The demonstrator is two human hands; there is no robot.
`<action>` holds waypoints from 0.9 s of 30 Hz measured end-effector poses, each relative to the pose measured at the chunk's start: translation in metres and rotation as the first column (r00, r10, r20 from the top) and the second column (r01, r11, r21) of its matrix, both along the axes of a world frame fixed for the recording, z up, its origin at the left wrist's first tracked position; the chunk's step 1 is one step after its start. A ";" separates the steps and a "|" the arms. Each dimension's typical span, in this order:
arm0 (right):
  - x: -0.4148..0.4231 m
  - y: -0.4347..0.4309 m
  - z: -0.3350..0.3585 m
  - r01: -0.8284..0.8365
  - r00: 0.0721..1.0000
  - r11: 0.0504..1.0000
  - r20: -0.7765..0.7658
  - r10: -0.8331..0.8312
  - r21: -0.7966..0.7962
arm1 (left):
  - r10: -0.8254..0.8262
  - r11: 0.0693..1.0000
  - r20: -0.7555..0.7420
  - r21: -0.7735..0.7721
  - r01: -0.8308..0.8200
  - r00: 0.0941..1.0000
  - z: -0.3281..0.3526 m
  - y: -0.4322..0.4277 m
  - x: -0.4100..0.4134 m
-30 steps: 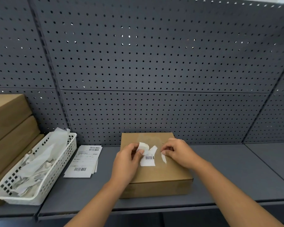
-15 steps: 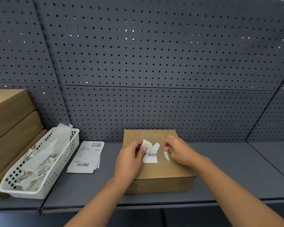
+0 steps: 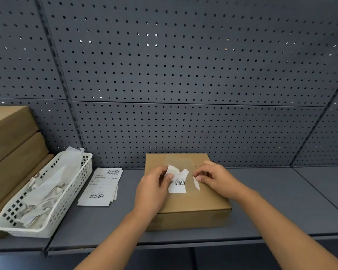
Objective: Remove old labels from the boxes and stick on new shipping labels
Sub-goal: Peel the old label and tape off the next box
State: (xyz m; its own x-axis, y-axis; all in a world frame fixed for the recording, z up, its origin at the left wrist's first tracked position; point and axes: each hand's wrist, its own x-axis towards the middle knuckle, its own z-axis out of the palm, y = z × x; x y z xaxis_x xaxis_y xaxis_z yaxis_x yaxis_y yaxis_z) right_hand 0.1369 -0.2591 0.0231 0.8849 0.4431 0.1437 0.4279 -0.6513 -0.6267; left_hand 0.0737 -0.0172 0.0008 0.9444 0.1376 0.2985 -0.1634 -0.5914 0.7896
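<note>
A dark grey metal shelf (image 3: pixel 261 201) is running along a perforated pegboard wall (image 3: pixel 183 75). At its middle, pushed back near the wall, a flat cardboard box (image 3: pixel 193 203) is lying, and the old label (image 3: pixel 177 187) is sitting on its lid, torn and partly lifted, its barcode end lying flat. The left hand (image 3: pixel 152 190) is pinching the label's curled-up upper corner between thumb and fingers. The right hand (image 3: pixel 217 180) is pinching the top of a narrow torn strip (image 3: pixel 196 183) just beside the label, fingers curled. Both forearms are crossing the box's front edge. To the left, apart from the box, a stack of shipping labels (image 3: pixel 100 188) is lying flat. Beyond it a white plastic basket (image 3: pixel 66 201) is holding crumpled paper scraps (image 3: pixel 47 184), and stacked cardboard boxes (image 3: pixel 10 143) are standing at the far left.
</note>
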 end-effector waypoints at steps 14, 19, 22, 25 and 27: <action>-0.001 0.011 -0.008 0.048 0.998 0.998 0.047 -0.046 -0.031 | 0.001 1.000 0.014 0.002 -0.001 1.000 0.000 -0.002 -0.001; -0.005 0.009 -0.008 0.071 0.997 0.996 0.035 -0.073 0.053 | 0.008 1.000 0.009 0.011 -0.008 1.000 0.000 -0.001 0.000; -0.007 0.007 -0.007 0.072 0.996 0.994 0.037 -0.075 0.085 | 0.013 1.000 0.007 0.011 -0.013 1.000 -0.001 -0.001 0.000; -0.007 0.007 -0.007 0.040 0.997 0.998 0.061 -0.043 0.056 | 0.012 1.000 0.004 0.000 -0.012 1.000 0.000 -0.001 0.000; -0.007 0.006 -0.007 0.031 0.997 0.998 0.070 -0.034 0.047 | 0.013 1.000 0.009 -0.008 -0.012 1.000 0.000 -0.001 0.000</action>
State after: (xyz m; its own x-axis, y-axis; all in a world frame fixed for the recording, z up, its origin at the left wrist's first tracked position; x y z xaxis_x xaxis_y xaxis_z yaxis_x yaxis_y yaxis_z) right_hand 0.1303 -0.2531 0.0159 0.8855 0.4059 0.2261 0.4515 -0.6369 -0.6249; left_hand 0.0740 -0.0187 0.0007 0.9400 0.1518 0.3055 -0.1629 -0.5870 0.7930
